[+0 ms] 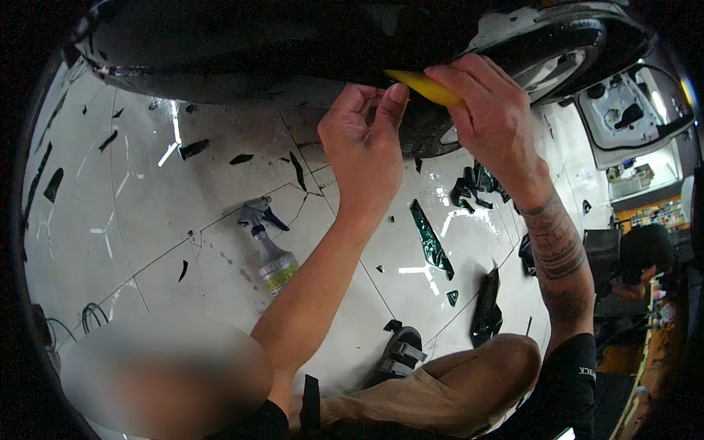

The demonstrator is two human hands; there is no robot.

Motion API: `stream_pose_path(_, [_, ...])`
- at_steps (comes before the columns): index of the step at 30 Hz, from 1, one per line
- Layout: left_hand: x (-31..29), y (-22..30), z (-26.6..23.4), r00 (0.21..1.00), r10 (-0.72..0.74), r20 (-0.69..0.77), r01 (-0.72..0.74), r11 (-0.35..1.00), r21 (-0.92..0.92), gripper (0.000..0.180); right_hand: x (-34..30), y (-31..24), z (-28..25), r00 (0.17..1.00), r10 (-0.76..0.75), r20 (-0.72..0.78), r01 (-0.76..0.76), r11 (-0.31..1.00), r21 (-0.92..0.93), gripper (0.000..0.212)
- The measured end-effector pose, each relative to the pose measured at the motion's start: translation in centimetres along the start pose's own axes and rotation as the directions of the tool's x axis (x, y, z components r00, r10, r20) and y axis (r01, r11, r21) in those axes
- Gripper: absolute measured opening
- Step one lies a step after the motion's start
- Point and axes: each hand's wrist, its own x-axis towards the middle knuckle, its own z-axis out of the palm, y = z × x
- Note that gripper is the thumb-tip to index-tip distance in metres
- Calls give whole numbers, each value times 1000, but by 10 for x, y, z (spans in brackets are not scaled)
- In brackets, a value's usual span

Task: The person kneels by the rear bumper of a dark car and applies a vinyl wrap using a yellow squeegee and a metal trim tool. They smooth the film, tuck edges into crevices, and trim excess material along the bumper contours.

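My right hand grips a yellow squeegee, its thin end pointing left against the lower edge of a black car body. Just left of it, my left hand is closed in a pinch at the same edge, thumb against fingers. Whatever lies between those fingertips is too dark and small to make out. The squeegee's tip comes close to the left thumb. A wheel stands right of my hands, partly covered by the right one.
A spray bottle lies on the tiled floor beside my left forearm. Dark film scraps are scattered about, with a crumpled pile below the wheel. A detached door panel is at the right. My shoe rests below.
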Motion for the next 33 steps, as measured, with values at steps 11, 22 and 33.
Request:
stream_pose_path(11, [32,22,-41,935,-174,-308,69,944,-323,29,7,1,4,1000,7,-2,-7,996,93,23])
stream_pose_path(22, [39,21,-62,982,2,-189,-65,944,-325,17,33,-51,13,997,-32,77,41,992,-117,24])
stream_pose_path(33, [50,36,-83,951,-87,-295,-25,934,-356,17,62,-70,22,997,-69,41,75,983,-170,20])
